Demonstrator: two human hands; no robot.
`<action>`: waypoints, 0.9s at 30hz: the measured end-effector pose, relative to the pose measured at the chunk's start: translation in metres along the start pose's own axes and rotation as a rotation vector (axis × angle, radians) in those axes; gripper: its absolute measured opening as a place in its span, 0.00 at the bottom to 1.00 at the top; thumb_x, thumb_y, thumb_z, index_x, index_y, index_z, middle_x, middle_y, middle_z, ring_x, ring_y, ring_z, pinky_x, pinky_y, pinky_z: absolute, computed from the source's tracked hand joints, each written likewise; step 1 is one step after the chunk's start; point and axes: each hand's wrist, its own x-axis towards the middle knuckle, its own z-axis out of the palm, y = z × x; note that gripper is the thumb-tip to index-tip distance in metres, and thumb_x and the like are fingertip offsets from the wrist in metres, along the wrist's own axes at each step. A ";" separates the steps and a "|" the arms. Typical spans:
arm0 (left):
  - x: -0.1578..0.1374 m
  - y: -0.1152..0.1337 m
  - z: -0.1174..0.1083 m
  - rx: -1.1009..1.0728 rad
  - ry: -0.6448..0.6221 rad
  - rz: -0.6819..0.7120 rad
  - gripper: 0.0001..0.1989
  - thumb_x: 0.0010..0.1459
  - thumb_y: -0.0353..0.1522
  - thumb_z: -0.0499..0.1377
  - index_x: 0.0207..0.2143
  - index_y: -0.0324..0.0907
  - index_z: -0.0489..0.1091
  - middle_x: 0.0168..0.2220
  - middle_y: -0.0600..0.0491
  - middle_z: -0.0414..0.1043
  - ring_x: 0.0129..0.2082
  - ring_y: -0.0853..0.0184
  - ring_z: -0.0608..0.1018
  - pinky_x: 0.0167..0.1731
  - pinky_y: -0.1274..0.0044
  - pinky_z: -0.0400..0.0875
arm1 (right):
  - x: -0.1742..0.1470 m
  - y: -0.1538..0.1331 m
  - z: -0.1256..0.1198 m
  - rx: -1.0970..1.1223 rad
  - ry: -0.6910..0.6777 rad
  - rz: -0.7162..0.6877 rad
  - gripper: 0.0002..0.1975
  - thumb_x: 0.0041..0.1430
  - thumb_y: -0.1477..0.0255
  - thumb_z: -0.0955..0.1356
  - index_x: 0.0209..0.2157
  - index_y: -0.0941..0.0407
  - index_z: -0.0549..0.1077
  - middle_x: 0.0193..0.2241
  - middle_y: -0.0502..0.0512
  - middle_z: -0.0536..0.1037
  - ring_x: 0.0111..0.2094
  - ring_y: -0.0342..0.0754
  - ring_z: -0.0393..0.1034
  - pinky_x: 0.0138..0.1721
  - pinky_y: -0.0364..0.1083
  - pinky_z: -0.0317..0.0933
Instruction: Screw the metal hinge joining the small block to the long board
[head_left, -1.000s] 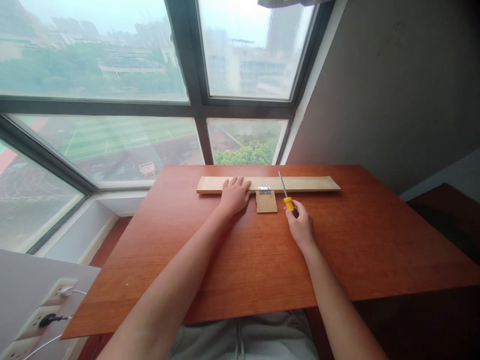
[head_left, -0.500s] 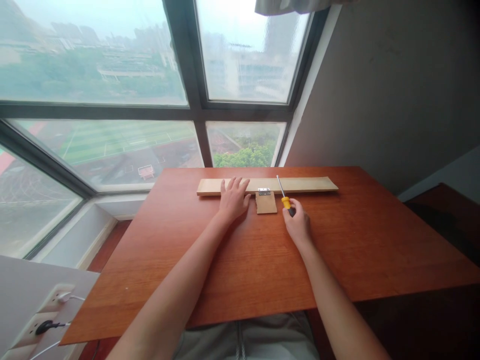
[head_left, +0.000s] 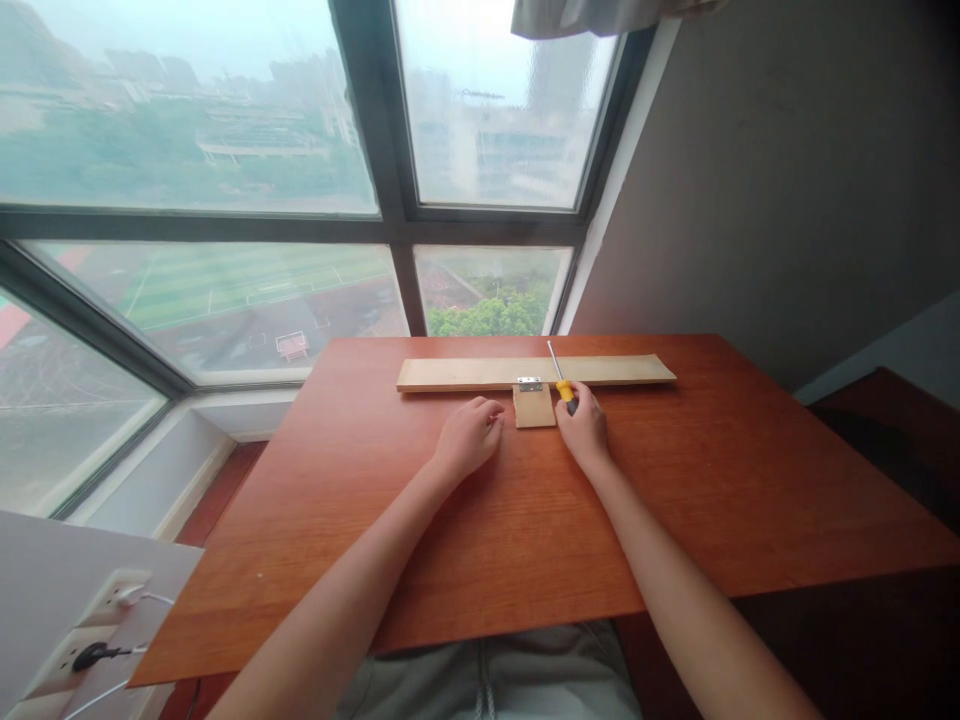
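A long pale wooden board (head_left: 465, 374) lies crosswise near the far side of the table. A silver metal hinge (head_left: 529, 383) joins its near edge to a small square wooden piece (head_left: 534, 408). My right hand (head_left: 586, 428) grips a screwdriver (head_left: 565, 391) with a yellow and black handle; its shaft points up and away over the long board. Just left of the small piece, my left hand (head_left: 471, 436) rests low at the table with its fingers curled together. Whether anything is between those fingers is hidden.
The reddish-brown wooden table (head_left: 315, 520) reaches toward a large window with dark frames (head_left: 397, 228). A grey wall (head_left: 720, 200) stands on the right. Wall sockets (head_left: 94, 640) with plugged-in cables are low at the left, beside the table edge.
My left hand has come off the long board, back toward me, and its spread fingers have curled. My right hand has shifted slightly left and away with the screwdriver.
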 end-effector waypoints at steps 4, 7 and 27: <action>-0.005 -0.002 0.006 -0.076 0.024 0.014 0.09 0.61 0.32 0.55 0.41 0.43 0.73 0.39 0.49 0.74 0.39 0.63 0.76 0.39 0.74 0.71 | 0.002 0.001 0.001 0.007 -0.005 -0.006 0.21 0.53 0.68 0.62 0.47 0.62 0.71 0.45 0.69 0.77 0.47 0.58 0.70 0.50 0.56 0.62; -0.005 -0.003 0.007 -0.107 0.004 0.044 0.09 0.62 0.32 0.55 0.39 0.42 0.74 0.40 0.49 0.74 0.39 0.63 0.76 0.40 0.73 0.71 | 0.000 0.001 0.000 0.020 0.007 -0.003 0.21 0.54 0.67 0.62 0.47 0.62 0.71 0.45 0.68 0.77 0.46 0.58 0.70 0.50 0.55 0.61; -0.006 -0.007 0.004 -0.130 -0.031 0.087 0.09 0.62 0.32 0.55 0.36 0.42 0.75 0.39 0.48 0.72 0.38 0.63 0.75 0.40 0.73 0.70 | -0.005 0.003 -0.006 0.041 0.017 0.007 0.21 0.56 0.64 0.62 0.49 0.59 0.70 0.44 0.66 0.78 0.45 0.57 0.72 0.48 0.55 0.64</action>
